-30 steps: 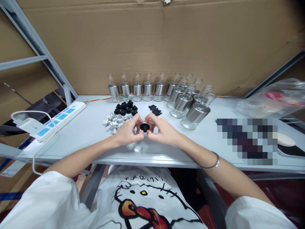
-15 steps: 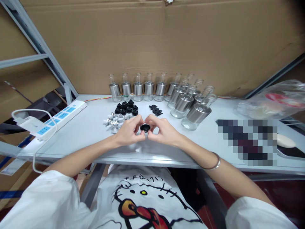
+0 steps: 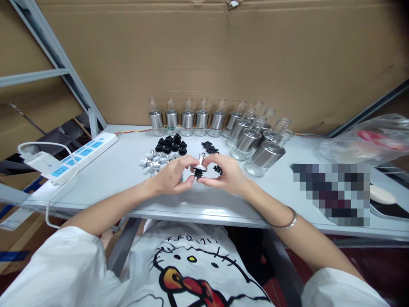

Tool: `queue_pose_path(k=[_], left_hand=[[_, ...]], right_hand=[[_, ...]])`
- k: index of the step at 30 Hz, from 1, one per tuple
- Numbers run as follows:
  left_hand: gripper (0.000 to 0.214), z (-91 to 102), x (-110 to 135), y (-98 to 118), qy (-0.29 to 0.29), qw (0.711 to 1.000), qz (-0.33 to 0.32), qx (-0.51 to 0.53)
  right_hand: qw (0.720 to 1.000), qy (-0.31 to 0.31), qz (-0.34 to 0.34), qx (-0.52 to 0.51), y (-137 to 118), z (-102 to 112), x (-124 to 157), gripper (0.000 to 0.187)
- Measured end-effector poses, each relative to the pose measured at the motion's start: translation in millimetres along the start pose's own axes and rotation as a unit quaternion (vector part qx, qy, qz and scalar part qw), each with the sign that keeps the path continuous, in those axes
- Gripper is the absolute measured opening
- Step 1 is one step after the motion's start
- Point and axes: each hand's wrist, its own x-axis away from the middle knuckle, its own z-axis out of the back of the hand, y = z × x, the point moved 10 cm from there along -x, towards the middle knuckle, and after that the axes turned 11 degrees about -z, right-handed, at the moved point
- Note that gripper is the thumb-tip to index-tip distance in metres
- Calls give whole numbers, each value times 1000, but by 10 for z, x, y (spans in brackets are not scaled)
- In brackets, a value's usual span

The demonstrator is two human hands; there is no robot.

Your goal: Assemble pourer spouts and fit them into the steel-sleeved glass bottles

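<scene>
Between my two hands, over the front of the table, is a bottle pourer (image 3: 200, 167) with a silvery spout on top and a black ribbed stopper below. My left hand (image 3: 177, 174) pinches it from the left with thumb and fingers. From the right, my right hand (image 3: 225, 174) grips it the same way. The pourer is nearly upright, its spout pointing up. Silvery pourer tops (image 3: 153, 161) lie loose just beyond my left hand. Behind them is a cluster of black stoppers (image 3: 171, 144). Small black parts (image 3: 210, 147) are heaped beyond my right hand, and tiny black pieces (image 3: 218, 169) show beside its fingers.
Glass bottles with metal sleeves (image 3: 202, 118) stand along the back and right of the table (image 3: 128, 170). A white power strip (image 3: 86, 153) with a plugged-in cable lies at the left. Clear plastic wrapping (image 3: 367, 138) and a blurred-out patch are on the right.
Both hands have turned the pourer: its black hollow underside faced me before, and now the spout points up with the ribbed stopper below. The view has shifted slightly.
</scene>
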Motion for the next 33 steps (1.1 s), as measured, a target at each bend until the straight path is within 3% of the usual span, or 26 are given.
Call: queue_pose_path(k=[7,20,25,33], left_hand=[[43,-7,10,33,-3,999,-20,-26],[50,59,15,-12,21,998,33,-40],[49,67,23,-2,42,999,1,-9],[43,57,59,-86,32,999,29,-6]], right_hand=[[998,-15,46,50,-94,-27,4,29],[997,19,59,49,-113,33,31,29],[998,1,57,41,-97,-9,32,26],[996,-19,29,78,-36,-38,19,27]])
